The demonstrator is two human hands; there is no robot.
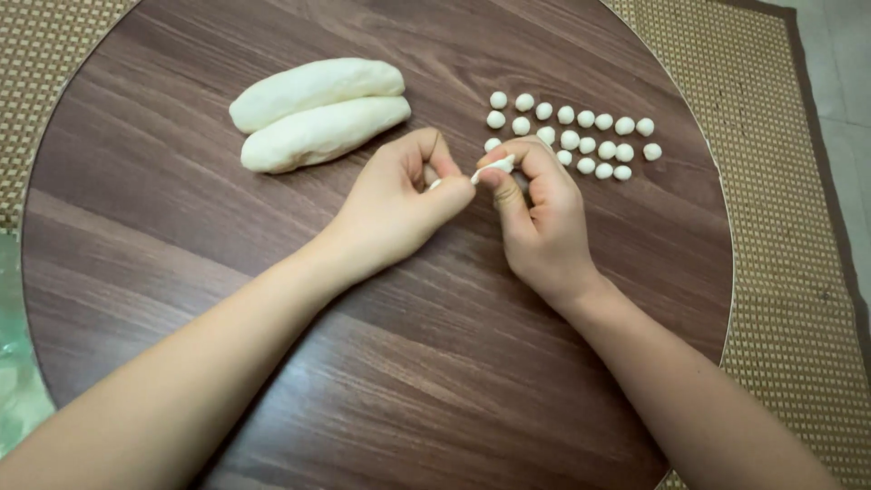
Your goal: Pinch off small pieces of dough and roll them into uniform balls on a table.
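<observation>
Round dark wood table (pixel 272 363) sitting on woven mat (pixel 780 272). Left hand (pixel 399 204) and right hand (pixel 535 213) both pinching shut on thin dough strip (pixel 485 170), stretching between fingertips above table centre. Dough balls (pixel 581 136) lying just beyond (rows loosely packed); knuckles risking nudging nearest ones. Two dough logs (pixel 318 113) resting well left.

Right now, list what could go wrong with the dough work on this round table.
The thin dough strand stretched between the left hand and right hand may tear unevenly. The right hand sits close to the small dough balls and could knock them. Balls near the table edge might roll off.
</observation>
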